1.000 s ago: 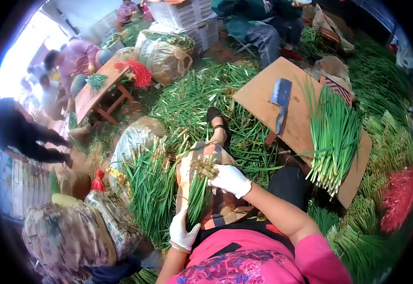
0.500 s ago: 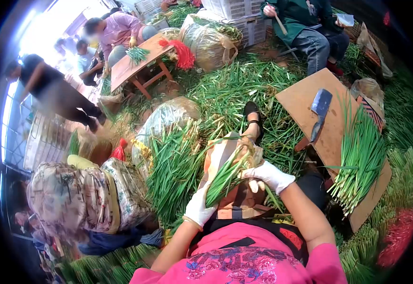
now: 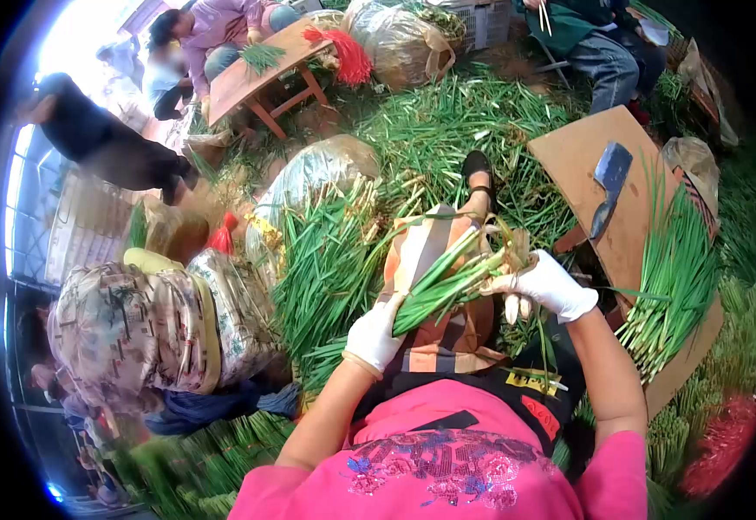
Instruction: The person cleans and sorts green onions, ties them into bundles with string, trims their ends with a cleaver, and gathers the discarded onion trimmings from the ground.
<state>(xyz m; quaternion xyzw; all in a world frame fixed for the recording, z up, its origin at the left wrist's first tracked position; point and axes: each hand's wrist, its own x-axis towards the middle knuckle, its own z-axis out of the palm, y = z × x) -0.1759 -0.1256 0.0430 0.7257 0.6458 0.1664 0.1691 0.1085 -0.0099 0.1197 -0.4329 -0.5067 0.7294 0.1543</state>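
A bunch of garlic chives (image 3: pixel 437 299) lies slantwise over the checked cloth (image 3: pixel 408 251) on my lap, its pale ends up and to the right. Wrapped around the green leaves is my left hand (image 3: pixel 374 336), in a white glove. My right hand (image 3: pixel 553 288), also gloved, has its fingers closed at the pale, dry-skinned ends; thumb and fingertips are partly covered by stalks. Beside my left hand rises a heap of loose chives (image 3: pixel 322 269). Right of my right hand, a tilted wooden board (image 3: pixel 569 160) carries a cleaver (image 3: pixel 612 166) and a neat chive bundle (image 3: pixel 677 269).
Trimmed leaves (image 3: pixel 473 113) litter the floor ahead. A flowered padded bundle (image 3: pixel 135 329) stands at left. A small table (image 3: pixel 248 78) holds chives and red ties (image 3: pixel 348 56). Co-workers sit at the back; a person in dark clothes (image 3: pixel 101 134) bends at far left.
Both hands and the chives have shifted up and right in view, the right hand more. The bunch now lies flatter. The dark-clothed person bends lower, and the camera view has tilted.
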